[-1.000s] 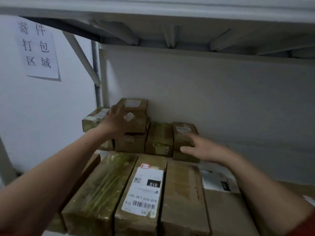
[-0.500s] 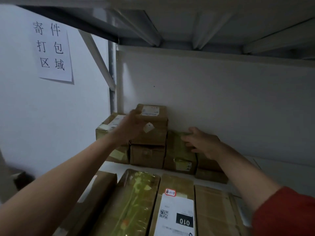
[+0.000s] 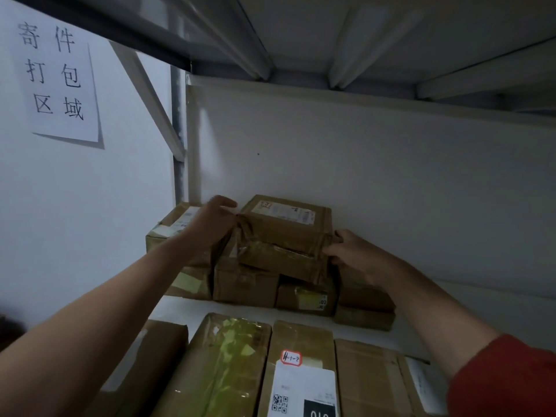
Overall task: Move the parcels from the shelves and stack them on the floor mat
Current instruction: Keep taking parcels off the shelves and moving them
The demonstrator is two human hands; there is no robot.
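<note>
Two hands: both are on the top parcel (image 3: pixel 285 233), one at each end.
Left hand (image 3: pixel 210 230): fingers curl over the parcel's upper left corner, with the palm against its left end. The arm is bare.
Right hand (image 3: pixel 349 251): fingers curl round the lower right end. A red sleeve (image 3: pixel 505 374) covers the arm near the frame corner.
Top parcel: one brown carton with a white shipping label on its lid. It is the highest piece of the back stack, close to the back panel (image 3: pixel 361 164). I cannot tell whether it is lifted clear of the taped face below it.
Back stack: at least six more brown cartons stand on the white shelf board (image 3: pixel 180 308). A labelled carton (image 3: pixel 165 239) sits at left with another under it. Next come a middle carton (image 3: pixel 245 285) and a yellow-taped carton (image 3: pixel 307 299). A right-hand pair (image 3: pixel 364 319) is stacked flat.
Front row: four long parcels lie side by side at the near edge. They are a plain one (image 3: pixel 150 365), a green-taped parcel (image 3: pixel 228 365), one bearing a red-bordered sticker (image 3: pixel 291 357) and another plain one (image 3: pixel 367 380). A fifth, pale item at far right is cut off.
In the way: the front row lies between the person and the back stack, and both arms reach over it. The left hand hides part of the labelled carton.
Sign: one paper sign (image 3: pixel 57 79) with six handwritten characters hangs on the side wall.
Frame: one upright post (image 3: pixel 179 176) and one diagonal brace (image 3: pixel 147 94). The upper shelf (image 3: pixel 301 40) is close overhead.
</note>
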